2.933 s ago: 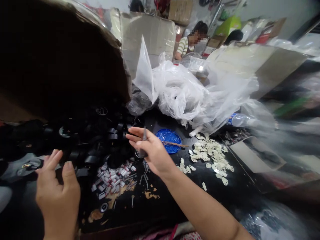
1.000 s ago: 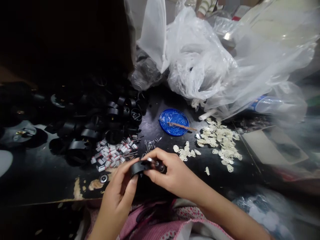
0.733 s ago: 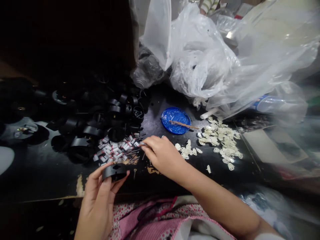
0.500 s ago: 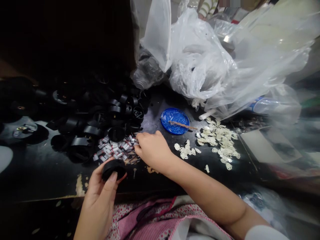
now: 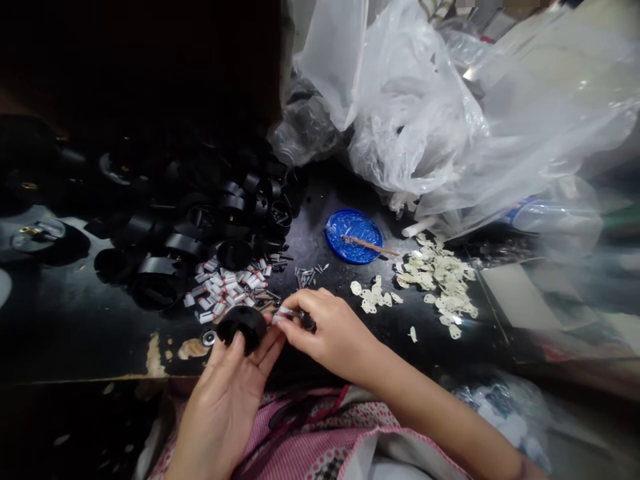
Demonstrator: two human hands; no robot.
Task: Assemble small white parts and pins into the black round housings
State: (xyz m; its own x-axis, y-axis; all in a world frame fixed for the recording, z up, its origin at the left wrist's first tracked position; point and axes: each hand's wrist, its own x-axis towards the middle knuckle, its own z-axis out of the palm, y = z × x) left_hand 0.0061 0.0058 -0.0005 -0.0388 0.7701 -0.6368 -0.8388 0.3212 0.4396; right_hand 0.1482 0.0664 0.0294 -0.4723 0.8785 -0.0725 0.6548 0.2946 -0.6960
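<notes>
My left hand (image 5: 233,393) is closed around a black round plastic housing (image 5: 243,327), its thumb across the near side. Close beside it, my right hand (image 5: 327,327) pinches small parts between thumb and fingers: a dark piece (image 5: 307,322) shows under the fingers, and something pale is at the fingertips. What exactly these are is too small to tell. The two hands meet at the housing's right side. Behind them lies a pile of small white cylinders with red bands (image 5: 227,290). Dark springs (image 5: 273,295) and slim metal pins (image 5: 310,273) lie to its right.
Many black round housings (image 5: 183,243) crowd the left of the dark table. A blue lid (image 5: 353,237) carries a brown stick (image 5: 367,245). Cream flat plates (image 5: 440,273) are heaped to the right. Clear plastic bags (image 5: 415,107) bulge at the back. A small metal ring (image 5: 209,338) lies near the front edge.
My right hand has come back from the pile toward the housing and now holds small parts. My left hand has moved right with the housing. The camera view has shifted slightly.
</notes>
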